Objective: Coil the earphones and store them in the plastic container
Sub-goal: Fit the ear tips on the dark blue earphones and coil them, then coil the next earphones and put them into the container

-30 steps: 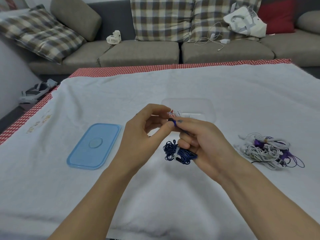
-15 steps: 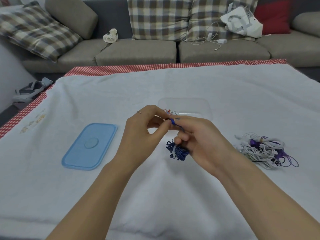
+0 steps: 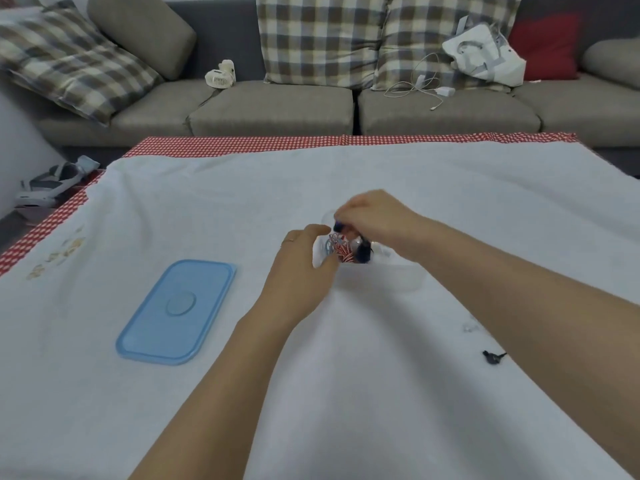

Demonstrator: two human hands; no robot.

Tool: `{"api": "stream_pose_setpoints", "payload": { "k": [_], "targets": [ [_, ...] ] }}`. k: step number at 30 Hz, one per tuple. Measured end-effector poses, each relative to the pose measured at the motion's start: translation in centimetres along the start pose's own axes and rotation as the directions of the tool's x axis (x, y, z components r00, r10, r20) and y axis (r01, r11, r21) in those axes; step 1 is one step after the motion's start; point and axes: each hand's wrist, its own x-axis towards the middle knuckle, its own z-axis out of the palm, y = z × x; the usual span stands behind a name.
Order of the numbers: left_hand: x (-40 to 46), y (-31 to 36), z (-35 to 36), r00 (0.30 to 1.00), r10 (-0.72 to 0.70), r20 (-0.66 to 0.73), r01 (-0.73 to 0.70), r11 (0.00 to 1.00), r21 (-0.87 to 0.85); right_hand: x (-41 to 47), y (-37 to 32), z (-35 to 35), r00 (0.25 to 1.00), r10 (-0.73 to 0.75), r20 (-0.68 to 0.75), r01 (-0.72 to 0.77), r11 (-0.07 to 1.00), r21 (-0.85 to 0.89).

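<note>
Both hands met over the plastic container (image 3: 408,278): right hand (image 3: 374,216) pinched the dark blue earphones (image 3: 362,252), hanging lengthwise toward six o'clock inside; left hand (image 3: 304,258) curled around its nine o'clock rim.

Much of the clear plastic container (image 3: 412,277) is covered by the right hand (image 3: 372,216) and forearm, and its walls are barely told from the white cloth. The dark blue earphones (image 3: 362,252) are blurred, so the grip on them cannot be judged. The left hand (image 3: 304,258) fingertips are hidden. A small dark object (image 3: 493,357) is half hidden behind the right forearm.
</note>
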Motion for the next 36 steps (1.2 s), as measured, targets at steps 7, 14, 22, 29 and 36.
{"api": "stream_pose_setpoints", "payload": {
  "k": [7, 14, 22, 29, 36],
  "targets": [
    [0.5, 0.1, 1.2, 0.999, -0.053, 0.002, 0.053, 0.998, 0.043, 0.0, 0.6, 1.1, 0.983, 0.053, 0.174, 0.029, 0.899, -0.437],
    [0.0, 0.2, 1.5, 0.999, -0.052, 0.003, 0.052, 0.995, 0.08, -0.5, 0.4, 1.4, 0.992, 0.003, 0.13, 0.084, 0.75, -0.656],
    [-1.1, 0.9, 2.2, 1.0, -0.026, 0.017, 0.023, 0.984, 0.176, -3.7, 0.7, -2.0, 0.974, -0.12, -0.193, 0.022, 0.895, -0.446],
    [-3.8, 3.3, 3.1, 0.955, 0.294, -0.04, -0.256, 0.886, 0.387, -13.2, 7.2, -5.2, 0.911, 0.027, -0.411, -0.198, 0.903, -0.381],
    [-6.0, 2.9, 5.4, 0.924, 0.078, 0.374, -0.232, 0.892, 0.388, -15.5, 11.4, -6.1, 0.946, 0.17, -0.277, -0.319, 0.646, -0.693]
  ]
}}
